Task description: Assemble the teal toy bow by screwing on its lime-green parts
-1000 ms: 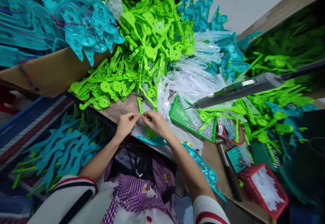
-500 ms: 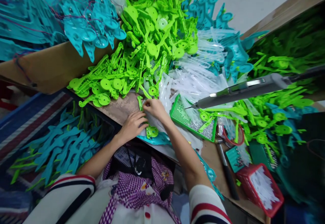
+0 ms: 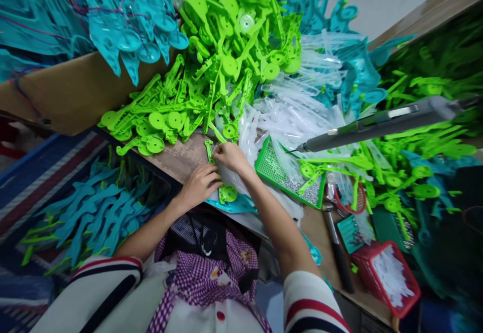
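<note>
A bright green plastic part with a round disc at its near end lies on the bench in front of me. Curled over its middle, my left hand holds it against the bench, and the fingers hide much of it. My right hand is closed in a pinch beside the part's far end. Whatever sits between its fingertips is too small or hidden to name. A blue plastic piece lies under the green part, near the bench edge.
Green parts are heaped behind my hands, with clear plastic strips beside them. To the right are a green tray of small metal pieces, a hanging grey screwdriver, a hammer and a red basket. Blue parts fill a crate at left.
The view has shifted slightly. Both hands stay at the green part in nearly the same pose, with the right still pinched at its far end.
</note>
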`<state>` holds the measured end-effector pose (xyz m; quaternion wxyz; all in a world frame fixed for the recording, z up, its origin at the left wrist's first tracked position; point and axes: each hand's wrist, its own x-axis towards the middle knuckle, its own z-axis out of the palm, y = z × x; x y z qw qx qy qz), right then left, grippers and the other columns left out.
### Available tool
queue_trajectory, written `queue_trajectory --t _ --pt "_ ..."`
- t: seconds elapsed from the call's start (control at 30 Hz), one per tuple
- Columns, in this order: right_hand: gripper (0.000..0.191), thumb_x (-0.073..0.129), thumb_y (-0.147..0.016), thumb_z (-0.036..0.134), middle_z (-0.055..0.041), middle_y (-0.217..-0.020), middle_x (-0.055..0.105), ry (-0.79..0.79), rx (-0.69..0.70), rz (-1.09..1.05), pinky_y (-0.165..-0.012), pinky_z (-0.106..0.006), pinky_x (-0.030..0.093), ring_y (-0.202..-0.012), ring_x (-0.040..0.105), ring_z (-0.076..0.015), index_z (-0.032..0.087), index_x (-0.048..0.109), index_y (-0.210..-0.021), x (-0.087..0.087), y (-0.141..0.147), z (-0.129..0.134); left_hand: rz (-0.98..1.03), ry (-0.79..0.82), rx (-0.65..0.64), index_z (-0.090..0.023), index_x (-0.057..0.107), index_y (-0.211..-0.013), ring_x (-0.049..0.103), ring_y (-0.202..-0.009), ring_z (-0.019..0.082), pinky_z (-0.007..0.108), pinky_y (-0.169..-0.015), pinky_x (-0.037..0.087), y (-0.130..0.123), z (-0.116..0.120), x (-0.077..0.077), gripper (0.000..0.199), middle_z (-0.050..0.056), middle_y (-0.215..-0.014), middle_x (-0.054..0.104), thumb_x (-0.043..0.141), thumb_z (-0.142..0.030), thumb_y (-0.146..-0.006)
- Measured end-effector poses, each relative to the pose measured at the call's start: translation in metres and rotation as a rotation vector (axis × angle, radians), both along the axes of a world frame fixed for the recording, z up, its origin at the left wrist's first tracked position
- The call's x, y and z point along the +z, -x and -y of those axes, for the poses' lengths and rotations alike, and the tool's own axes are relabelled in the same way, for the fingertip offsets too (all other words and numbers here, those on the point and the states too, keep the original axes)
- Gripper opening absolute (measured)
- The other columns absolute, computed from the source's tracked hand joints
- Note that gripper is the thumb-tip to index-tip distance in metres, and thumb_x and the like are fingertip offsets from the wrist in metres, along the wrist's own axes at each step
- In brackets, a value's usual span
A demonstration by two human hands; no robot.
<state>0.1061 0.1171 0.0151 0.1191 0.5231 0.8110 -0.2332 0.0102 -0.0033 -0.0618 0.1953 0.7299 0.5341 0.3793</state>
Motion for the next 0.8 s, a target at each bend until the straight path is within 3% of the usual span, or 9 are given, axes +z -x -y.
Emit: queue_trajectory --t 0.37,0.7,0.8 --pt "0.022 0.056 -0.082 0.020 -0.0122 -0.103 0.075 0.057 0.095 0.116 -0.073 -0.030 0.047 -0.098 0.069 -0.0268 0.017 0.074 -0.095 0.008 0.017 -0.008 -0.006 0.036 -0.025 -0.020 0.069 -0.086 0.062 -0.106 0.024 0.043 -0.097 0.049 0.002 -0.002 0.003 0.009 0.008 -0.104 0.068 0.062 -0.025 -0.089" --pt "0.027 0.051 -0.093 0.037 -0.0067 -0.096 0.076 -0.174 -0.217 -0.159 -0.071 -0.028 0.046 -0.088 0.069 -0.0215 0.022 0.070 -0.103 -0.008 -0.026 0.033 0.033 0.075 -0.124 -0.022 0.071 -0.095 0.063 -0.109 0.022 0.042 -0.099 0.049 0.016 -0.007 0.007 0.013 0.007 -0.111 0.069 0.060 -0.025 -0.090" --pt "0.028 0.049 -0.094 0.037 -0.0062 -0.096 0.076 -0.189 -0.258 -0.195 -0.069 -0.029 0.045 -0.087 0.069 -0.0216 0.022 0.069 -0.105 -0.010 -0.030 0.043 0.135 0.071 -0.015 -0.021 0.071 -0.103 0.064 -0.106 0.020 0.036 -0.096 0.050 0.031 -0.015 0.013 0.019 0.007 -0.110 0.069 0.057 -0.025 -0.092"
